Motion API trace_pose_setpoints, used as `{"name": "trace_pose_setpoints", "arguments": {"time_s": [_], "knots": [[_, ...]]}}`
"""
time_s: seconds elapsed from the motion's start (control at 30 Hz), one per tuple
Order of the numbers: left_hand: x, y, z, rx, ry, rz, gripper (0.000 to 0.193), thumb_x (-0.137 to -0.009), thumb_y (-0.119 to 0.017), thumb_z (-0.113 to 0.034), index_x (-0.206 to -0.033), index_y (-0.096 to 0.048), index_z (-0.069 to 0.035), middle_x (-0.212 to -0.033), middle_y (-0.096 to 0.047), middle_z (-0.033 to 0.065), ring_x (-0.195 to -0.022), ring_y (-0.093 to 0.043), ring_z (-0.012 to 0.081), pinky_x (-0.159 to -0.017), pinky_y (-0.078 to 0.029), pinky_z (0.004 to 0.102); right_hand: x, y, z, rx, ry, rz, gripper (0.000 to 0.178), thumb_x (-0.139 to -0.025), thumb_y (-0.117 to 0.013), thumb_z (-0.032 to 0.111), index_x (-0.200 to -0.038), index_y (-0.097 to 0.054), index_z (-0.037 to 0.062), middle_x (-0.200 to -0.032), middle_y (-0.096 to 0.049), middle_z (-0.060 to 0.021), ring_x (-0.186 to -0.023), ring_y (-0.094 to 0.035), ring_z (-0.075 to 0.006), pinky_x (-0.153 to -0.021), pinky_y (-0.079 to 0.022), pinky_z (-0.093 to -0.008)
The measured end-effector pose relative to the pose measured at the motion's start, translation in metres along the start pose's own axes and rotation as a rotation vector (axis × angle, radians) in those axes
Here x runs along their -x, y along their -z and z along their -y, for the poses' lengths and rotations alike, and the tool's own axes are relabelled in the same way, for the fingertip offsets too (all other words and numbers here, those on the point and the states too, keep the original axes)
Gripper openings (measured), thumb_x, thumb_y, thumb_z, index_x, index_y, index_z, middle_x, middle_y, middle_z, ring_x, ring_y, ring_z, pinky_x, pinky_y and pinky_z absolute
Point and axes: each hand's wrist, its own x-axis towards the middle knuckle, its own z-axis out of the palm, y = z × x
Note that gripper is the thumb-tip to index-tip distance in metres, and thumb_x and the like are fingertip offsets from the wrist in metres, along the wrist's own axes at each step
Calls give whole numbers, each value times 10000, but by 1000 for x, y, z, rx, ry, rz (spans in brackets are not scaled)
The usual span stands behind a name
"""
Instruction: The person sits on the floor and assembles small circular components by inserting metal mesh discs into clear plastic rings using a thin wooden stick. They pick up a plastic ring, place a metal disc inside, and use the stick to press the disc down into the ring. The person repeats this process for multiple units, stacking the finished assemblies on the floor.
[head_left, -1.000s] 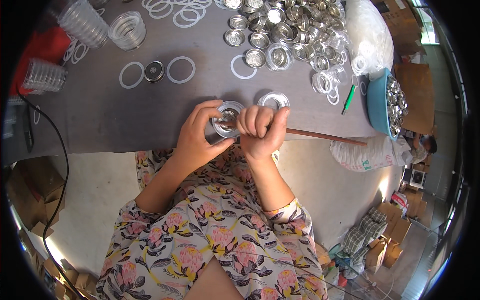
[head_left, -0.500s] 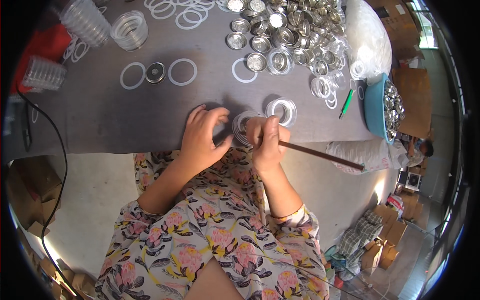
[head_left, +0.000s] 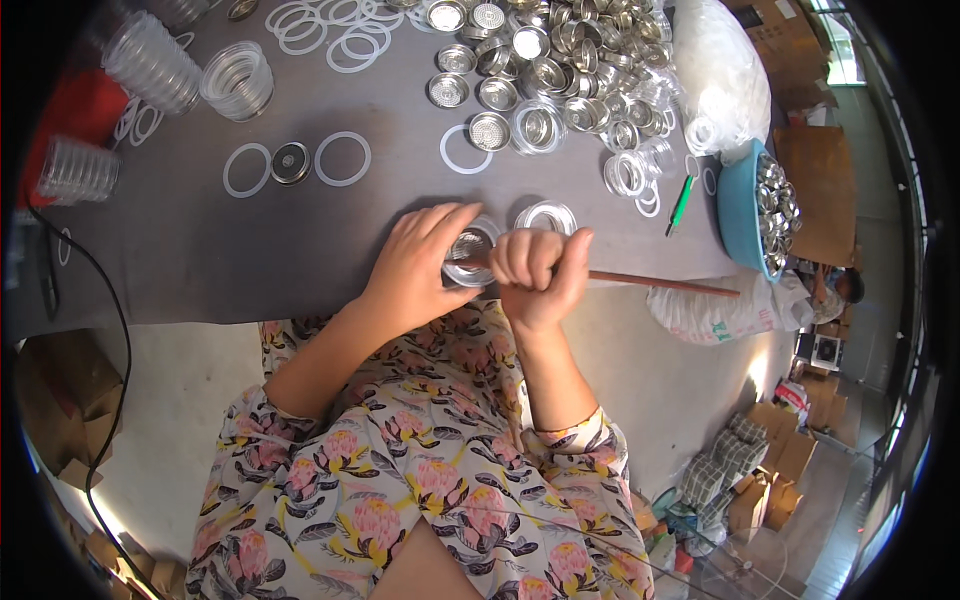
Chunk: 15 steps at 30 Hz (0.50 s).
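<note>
"Where's the clear cup (head_left: 470, 277)?"

"Middle of the frame, near the front edge of the worktop (head_left: 200, 265). The left hand (head_left: 408, 262) curls round its left side, holding it, maybe so it can't slide."

"And the right hand (head_left: 541, 275)?"

"Squeezed tight round a brown stick (head_left: 665, 284). A fist probably gives a strong grip. One end sticks out to the right; the other reaches over the cup."

"What's hidden?"

"The fist covers the stick's middle and part of another clear ring (head_left: 545, 205). I can't tell if the blurry tip touches the cup's inside."
</note>
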Motion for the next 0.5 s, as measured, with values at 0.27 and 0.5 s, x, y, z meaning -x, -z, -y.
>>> {"name": "trace_pose_setpoints", "arguments": {"time_s": [0.27, 0.5], "knots": [[6, -9, 1, -5, 23, -111, 709, -568, -755, -186, -1187, -442, -43, -1145, -494, 135, -1073, -462, 311, -919, -338, 404, -23, 10, -3, -3, 225, -9, 560, -968, -234, 343, -466, -269, 97, -435, -269, -1, -413, -264, -136, -414, -243, -269], [5, -9, -1, -21, 19, -124, 699, -561, -756, -170, -1178, -444, -66, -1120, -502, 117, -1041, -475, 303, -892, -354, 405, 1, 1, 20, 280, -74, -157, 590, -942, -234, 455, -449, -247, 131, -420, -242, 14, -392, -173, -111, -386, -147, -257]]}}
